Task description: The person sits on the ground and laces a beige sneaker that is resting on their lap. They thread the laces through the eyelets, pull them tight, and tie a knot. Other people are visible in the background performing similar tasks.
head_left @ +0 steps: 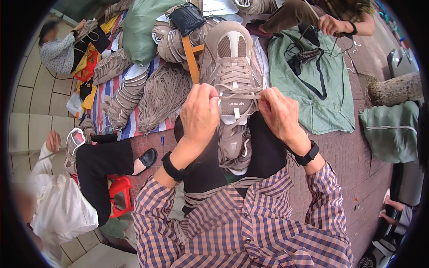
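Matt mesh and flat cloth laces among plastic, leather-look and rough bark.
The middle shoe pairs open mesh with smooth, matt panels; the heaped laces at left look like dull woven cloth. Far left, a green sack has a slight plastic sheen; the pouch looks like textured, glossy leather. The near-left stool is smooth plastic, the right-hand trunk rough bark.

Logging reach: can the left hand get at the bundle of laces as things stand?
Probably yes: the bundle of laces lies left of the left hand, with nothing evident between them. That hand seems to pinch a lace of the beige shoe, though, so would likely need freeing first.
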Demonstrator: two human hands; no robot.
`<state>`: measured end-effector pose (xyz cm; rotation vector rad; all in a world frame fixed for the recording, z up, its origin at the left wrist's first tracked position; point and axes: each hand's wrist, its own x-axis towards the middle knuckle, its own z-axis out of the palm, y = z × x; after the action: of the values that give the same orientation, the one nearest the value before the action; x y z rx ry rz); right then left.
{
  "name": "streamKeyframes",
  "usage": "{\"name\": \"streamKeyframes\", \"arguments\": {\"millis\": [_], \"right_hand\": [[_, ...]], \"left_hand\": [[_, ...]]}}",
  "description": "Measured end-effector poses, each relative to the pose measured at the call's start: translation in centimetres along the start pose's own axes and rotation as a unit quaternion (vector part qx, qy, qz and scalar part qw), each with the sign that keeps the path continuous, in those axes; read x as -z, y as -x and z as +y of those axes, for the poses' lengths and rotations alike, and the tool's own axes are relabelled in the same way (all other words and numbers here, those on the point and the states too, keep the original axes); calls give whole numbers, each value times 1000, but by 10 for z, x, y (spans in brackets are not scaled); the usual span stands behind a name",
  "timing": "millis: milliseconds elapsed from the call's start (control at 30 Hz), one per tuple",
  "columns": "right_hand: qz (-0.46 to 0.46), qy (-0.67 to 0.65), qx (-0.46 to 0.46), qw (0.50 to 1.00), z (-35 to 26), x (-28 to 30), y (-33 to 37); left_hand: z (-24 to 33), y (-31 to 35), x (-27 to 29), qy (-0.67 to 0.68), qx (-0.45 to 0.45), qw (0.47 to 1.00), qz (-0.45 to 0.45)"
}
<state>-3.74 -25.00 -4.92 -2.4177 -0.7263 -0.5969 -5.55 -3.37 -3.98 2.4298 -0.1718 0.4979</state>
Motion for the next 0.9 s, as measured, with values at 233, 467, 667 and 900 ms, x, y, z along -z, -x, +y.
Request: {"name": "streamKeyframes", "arguments": {"millis": [233, 467, 667, 900], "right_hand": [[-21, -24, -15, 999, 0, 3, 2], [-21, -136, -113, 984, -29, 15, 8], [-353, -529, -349, 688, -54, -16, 7], [-322, -592, -371, 639, -52, -33, 13]], "left_hand": [[-13, -13, 17, 465, 178, 852, -159], [-27, -14, 38, 483, 212, 811, -255], [-20, -26, 43, 375, 136, 870, -290], [-2, -22, 55, 202, 19, 909, -365]]}}
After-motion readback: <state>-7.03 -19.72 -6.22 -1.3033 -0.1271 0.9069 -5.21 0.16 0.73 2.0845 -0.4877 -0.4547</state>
